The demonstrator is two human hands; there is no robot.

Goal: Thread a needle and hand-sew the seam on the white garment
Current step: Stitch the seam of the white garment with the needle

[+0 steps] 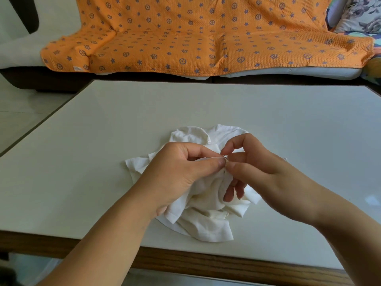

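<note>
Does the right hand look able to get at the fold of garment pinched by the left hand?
Likely yes: fingertips of the right hand sit right beside the thumb of the left hand at the garment fold, nothing between them.

Bright, soft daylight; faint glare on the table (371,200) at right, weak shadows, wide-angle bending at the edges.

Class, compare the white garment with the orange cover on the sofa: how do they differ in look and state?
The white garment is plain; the orange cover bears purple stars and wheels. The white garment lies bunched on the table, held by the left hand and right hand; the orange cover is spread over the sofa, untouched. Both are cloth.
</note>
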